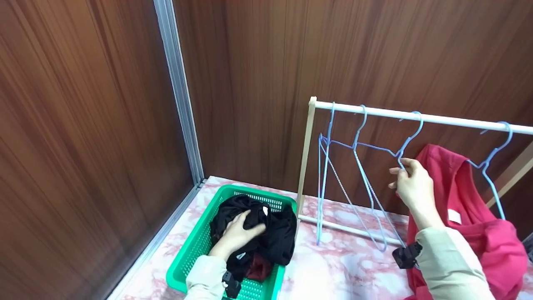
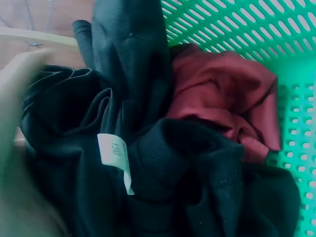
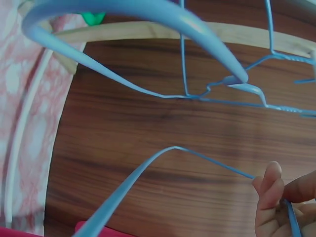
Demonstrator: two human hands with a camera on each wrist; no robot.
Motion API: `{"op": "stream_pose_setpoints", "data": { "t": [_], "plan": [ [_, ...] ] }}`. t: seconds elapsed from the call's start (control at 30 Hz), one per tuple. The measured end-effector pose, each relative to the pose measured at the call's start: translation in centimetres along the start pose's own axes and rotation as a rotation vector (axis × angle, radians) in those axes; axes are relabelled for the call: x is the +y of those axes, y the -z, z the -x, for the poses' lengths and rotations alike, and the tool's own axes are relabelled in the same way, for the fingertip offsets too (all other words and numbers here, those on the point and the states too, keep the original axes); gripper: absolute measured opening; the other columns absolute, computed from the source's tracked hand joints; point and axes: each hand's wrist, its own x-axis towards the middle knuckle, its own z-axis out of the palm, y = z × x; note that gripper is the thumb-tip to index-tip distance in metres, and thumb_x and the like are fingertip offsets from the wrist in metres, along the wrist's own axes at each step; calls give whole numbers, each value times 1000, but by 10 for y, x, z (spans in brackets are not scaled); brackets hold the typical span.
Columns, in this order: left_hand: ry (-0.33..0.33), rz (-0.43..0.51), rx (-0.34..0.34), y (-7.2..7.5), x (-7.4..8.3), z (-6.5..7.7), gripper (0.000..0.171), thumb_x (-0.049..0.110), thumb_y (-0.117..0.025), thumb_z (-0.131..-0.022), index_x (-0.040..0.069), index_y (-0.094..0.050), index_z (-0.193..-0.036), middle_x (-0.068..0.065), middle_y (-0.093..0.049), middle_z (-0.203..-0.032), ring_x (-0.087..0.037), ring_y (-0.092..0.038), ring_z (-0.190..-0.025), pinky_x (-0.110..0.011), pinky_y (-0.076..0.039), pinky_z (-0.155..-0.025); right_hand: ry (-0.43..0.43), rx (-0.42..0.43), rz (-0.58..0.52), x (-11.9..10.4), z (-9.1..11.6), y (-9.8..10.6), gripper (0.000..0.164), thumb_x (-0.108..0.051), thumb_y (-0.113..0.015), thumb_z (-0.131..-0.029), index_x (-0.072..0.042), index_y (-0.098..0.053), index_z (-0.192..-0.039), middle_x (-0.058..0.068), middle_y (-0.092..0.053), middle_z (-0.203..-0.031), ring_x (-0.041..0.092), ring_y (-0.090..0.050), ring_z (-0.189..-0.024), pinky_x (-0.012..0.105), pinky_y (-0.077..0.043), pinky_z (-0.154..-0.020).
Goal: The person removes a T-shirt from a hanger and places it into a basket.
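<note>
My left hand [image 1: 240,234] rests on a black garment [image 1: 283,237] in the green basket [image 1: 177,273], thumb spread from the fingers. A white tag [image 2: 113,150] marked 150 shows on the black cloth in the left wrist view, where the blurred hand lies along the left edge. Beside the black cloth is a dark red garment [image 2: 222,89]. My right hand [image 1: 414,185] pinches a light blue wire hanger [image 1: 410,139] just below its hook. In the right wrist view, bent fingers [image 3: 270,195] and thumb hold the wire.
A white rack rail [image 1: 383,112] carries the held hanger, two bare blue hangers [image 1: 361,129] to its left, and a red sleeveless garment [image 1: 441,166] on a hanger at right. Brown wood-grain panels [image 1: 250,83] stand behind the pink marbled table [image 1: 329,271].
</note>
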Motion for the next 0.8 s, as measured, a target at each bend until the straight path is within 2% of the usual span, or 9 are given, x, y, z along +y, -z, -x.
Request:
{"op": "stream_pose_setpoints", "data": {
  "t": [0.07,0.13,0.23,0.33,0.43,0.5,0.63,0.73,0.8],
  "plan": [
    [12,0,57,2,1,0,66,53,-60,-84,14,-49,-136,-13,-47,-143,-39,-40,-134,-56,-32,-106,-4,-11,-6,2,0,1,43,-4,-31,-95,6,-37,-137,31,-60,-119,-13,-50,-46,13,-44,-48],
    [-11,-39,136,5,0,1,52,51,-56,-88,17,-58,-128,-8,-58,-133,-34,-51,-126,-52,-40,-101,-11,-28,-12,3,0,1,45,-4,-30,-95,6,-35,-139,30,-62,-116,-11,-52,-47,13,-46,-50],
    [-55,-109,273,10,-2,2,32,44,-57,-89,22,-68,-110,0,-71,-109,-26,-65,-105,-45,-49,-87,-24,-53,-32,5,-1,2,48,-3,-30,-94,7,-30,-140,26,-66,-112,-11,-53,-48,13,-47,-52],
    [-91,-123,389,18,-4,3,19,36,-59,-89,22,-70,-98,4,-74,-90,-20,-69,-87,-41,-51,-75,-42,-76,-46,8,-2,3,48,-2,-30,-93,9,-28,-140,18,-71,-101,-11,-54,-48,12,-48,-54],
    [-109,-126,477,26,-6,5,15,31,-59,-90,21,-69,-93,4,-72,-83,-16,-68,-78,-38,-50,-70,-54,-92,-49,10,-2,3,47,-3,-29,-93,10,-29,-138,6,-72,-91,-12,-53,-49,11,-47,-55],
    [-109,-135,516,31,-8,6,14,29,-59,-90,20,-69,-92,4,-71,-82,-15,-67,-76,-38,-50,-69,-58,-99,-43,12,-2,4,46,-3,-29,-93,12,-30,-136,3,-71,-88,-13,-52,-50,11,-46,-56],
    [-91,-155,569,40,-15,9,15,27,-58,-90,18,-69,-95,2,-71,-85,-19,-68,-79,-42,-50,-71,-77,-91,1,15,-1,5,47,-11,-32,-94,12,-32,-135,13,-70,-92,-11,-52,-56,12,-44,-59],
    [-69,-176,598,47,-22,11,19,26,-56,-91,14,-68,-99,-2,-72,-93,-26,-68,-84,-46,-50,-71,-106,-82,48,16,0,8,54,-24,-33,-98,10,-30,-139,27,-60,-118,13,-66,-84,28,-48,-82],
    [-54,-185,612,51,-26,12,21,25,-56,-92,11,-68,-101,-5,-71,-98,-29,-68,-89,-47,-50,-72,-131,-57,59,16,0,11,59,-33,-29,-99,8,-29,-140,32,-49,-130,35,-58,-111,42,-42,-98]
  ]
}}
